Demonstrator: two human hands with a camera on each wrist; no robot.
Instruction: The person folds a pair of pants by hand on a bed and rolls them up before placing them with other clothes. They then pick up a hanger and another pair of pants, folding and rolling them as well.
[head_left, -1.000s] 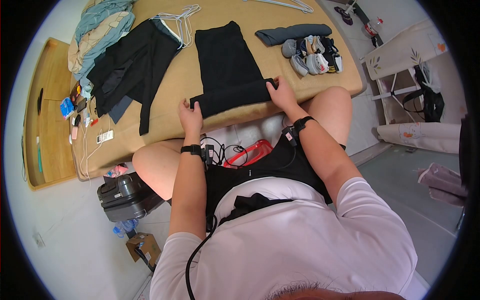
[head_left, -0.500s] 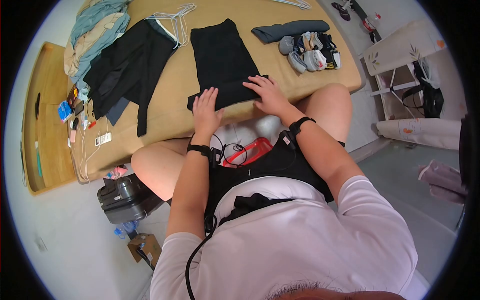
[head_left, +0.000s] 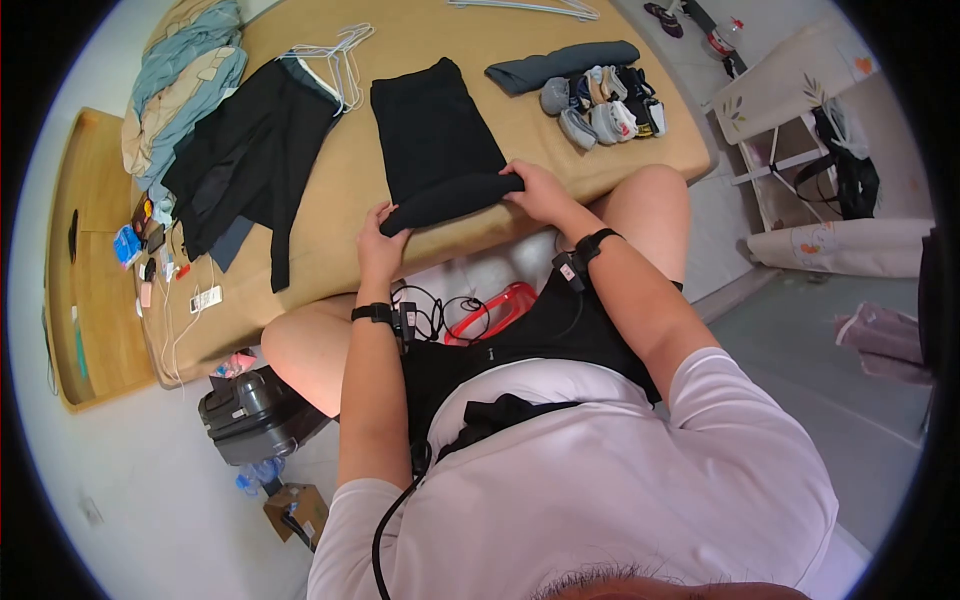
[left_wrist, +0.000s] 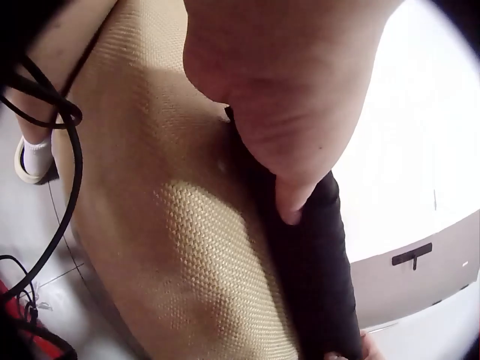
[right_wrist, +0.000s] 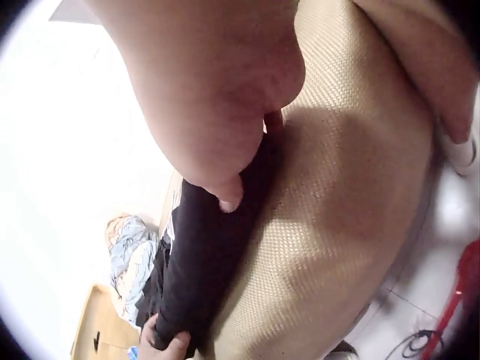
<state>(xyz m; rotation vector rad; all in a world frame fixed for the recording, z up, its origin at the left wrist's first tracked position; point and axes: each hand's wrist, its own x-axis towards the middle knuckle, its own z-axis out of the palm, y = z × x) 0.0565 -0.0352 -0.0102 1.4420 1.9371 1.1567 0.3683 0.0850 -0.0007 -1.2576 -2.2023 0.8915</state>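
Observation:
A black garment [head_left: 432,125] lies flat on the tan mat [head_left: 330,190], its near end rolled into a thick band along the mat's front edge. My left hand [head_left: 381,246] grips the roll's left end, and my right hand [head_left: 540,192] grips its right end. In the left wrist view, the thumb of my left hand [left_wrist: 289,97] presses on the black roll [left_wrist: 319,262]. The right wrist view has my right hand [right_wrist: 217,105] with its thumb on the roll [right_wrist: 210,247]; fingers beneath are mostly hidden.
Rolled socks [head_left: 605,115] and a dark grey rolled cloth [head_left: 560,66] lie at the right. To the left are black clothes [head_left: 250,150], white hangers [head_left: 345,65], a bunched blanket [head_left: 185,85] and a phone [head_left: 206,299]. More hangers [head_left: 525,8] lie at the far edge.
Both hands first lay flat with spread fingers on the folded end, and now grip its two ends. The near end has become a thicker roll, and the garment's flat part looks shorter.

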